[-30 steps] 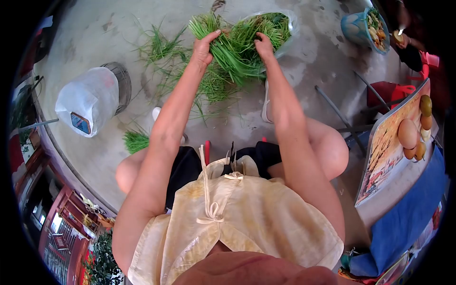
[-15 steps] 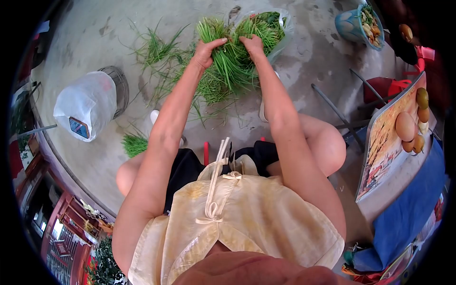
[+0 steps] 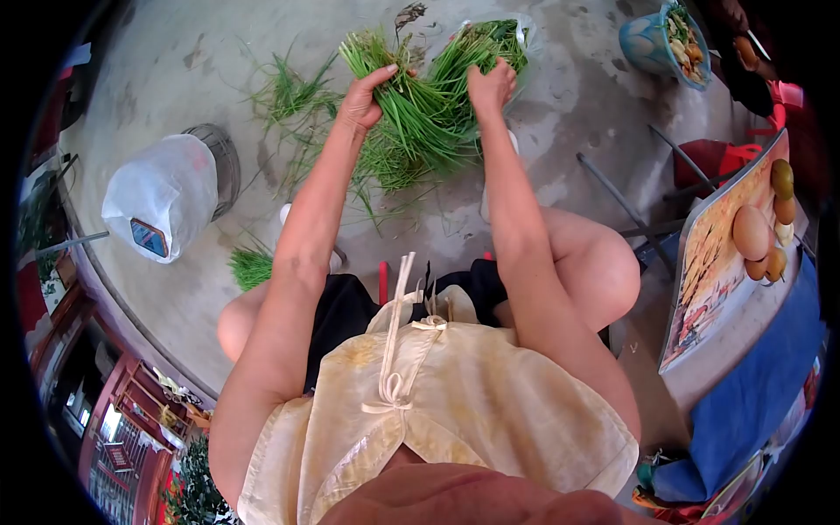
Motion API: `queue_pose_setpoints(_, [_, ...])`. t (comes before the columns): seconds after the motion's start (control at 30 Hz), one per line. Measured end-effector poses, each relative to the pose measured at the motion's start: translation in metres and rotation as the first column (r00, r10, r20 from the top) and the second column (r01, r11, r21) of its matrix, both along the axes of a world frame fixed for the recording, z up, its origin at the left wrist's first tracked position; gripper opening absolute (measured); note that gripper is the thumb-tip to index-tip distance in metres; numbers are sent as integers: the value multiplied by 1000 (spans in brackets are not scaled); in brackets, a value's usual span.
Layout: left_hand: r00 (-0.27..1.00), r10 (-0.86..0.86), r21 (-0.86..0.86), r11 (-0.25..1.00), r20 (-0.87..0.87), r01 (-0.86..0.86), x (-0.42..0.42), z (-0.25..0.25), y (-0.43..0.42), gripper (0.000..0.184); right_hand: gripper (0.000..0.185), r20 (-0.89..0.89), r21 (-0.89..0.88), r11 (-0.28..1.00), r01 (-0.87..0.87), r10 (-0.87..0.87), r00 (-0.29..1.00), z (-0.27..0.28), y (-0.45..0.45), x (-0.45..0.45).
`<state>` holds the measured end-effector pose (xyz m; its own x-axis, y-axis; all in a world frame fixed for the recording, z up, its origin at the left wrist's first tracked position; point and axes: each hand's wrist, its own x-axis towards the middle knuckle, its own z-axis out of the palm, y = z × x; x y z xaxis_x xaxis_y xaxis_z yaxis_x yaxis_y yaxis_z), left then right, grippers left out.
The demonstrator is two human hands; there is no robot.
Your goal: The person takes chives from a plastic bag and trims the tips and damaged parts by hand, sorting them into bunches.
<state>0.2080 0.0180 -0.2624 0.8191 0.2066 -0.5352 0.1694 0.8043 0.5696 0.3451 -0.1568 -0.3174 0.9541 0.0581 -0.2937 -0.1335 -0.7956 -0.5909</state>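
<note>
My left hand is closed around a bundle of chives, its thumb laid across the stalks. The long green leaves trail down and to the right toward the other bunch. My right hand, fingers curled, grips chives at the edge of the bunch on the clear plastic bag. Part of what lies in its fingers is hidden. Below and between both hands, more loose chives are heaped on the concrete floor.
Scattered chives and a small bunch lie to the left. A bag-covered basket carries a phone. At right are a blue bucket of scraps, a table with metal legs, and another person's hand.
My hands have drawn apart: the left moved slightly left with its chives, the right moved to the right. The right fingers have curled more, and the gap between the two bunches has widened.
</note>
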Motion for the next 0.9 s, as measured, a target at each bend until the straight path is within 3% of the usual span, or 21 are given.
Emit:
queue_pose_setpoints(0.03, [1000,-21,-8,1000,2,21,0,-2,0,29,76,73,6,1000,11,-11,997,19,9,-12])
queue_pose_setpoints(0.13, [998,-63,-6,998,6,63,0,-4,-4,29,58,-4,-54,998,-38,38,999,8,38,-18])
queue_pose_setpoints(0.23, [999,-33,43,999,16,32,1,3,-8,29,40,-312,353,934,-50,168,935,-15,35,-4])
queue_pose_setpoints(0.27, [1000,3,53,999,10,-4,0,5,-7,29,32,-244,287,958,-16,89,966,-19,31,-2])
queue_pose_setpoints(0.37, [994,78,39,996,81,-81,-8,24,2,30,33,-93,252,967,36,-13,996,-42,6,1])
queue_pose_setpoints(0.47, [982,128,-49,991,140,-122,-24,34,24,30,33,-40,-17,998,-60,59,997,-73,-21,16])
queue_pose_setpoints(0.5, [973,122,-96,990,197,-105,-29,43,28,30,35,-115,71,996,-55,63,991,-94,-30,23])
queue_pose_setpoints(0.57, [942,117,-179,982,316,-62,-37,63,36,29,36,-224,85,993,-76,93,970,-97,-35,30])
queue_pose_setpoints(0.67, [953,86,-11,996,290,-87,-45,83,44,32,35,-88,-81,978,-194,187,978,-113,-29,39])
queue_pose_setpoints(0.73, [955,52,53,996,293,-71,-47,96,48,33,37,-63,-111,980,-167,161,985,-94,-26,34])
queue_pose_setpoints(0.83, [984,49,238,967,173,-90,-52,107,55,33,42,-121,-81,988,-130,119,985,-71,-22,23])
queue_pose_setpoints(0.9, [988,52,223,971,142,-83,-61,118,58,33,46,-141,-53,991,-123,114,983,-66,-22,20])
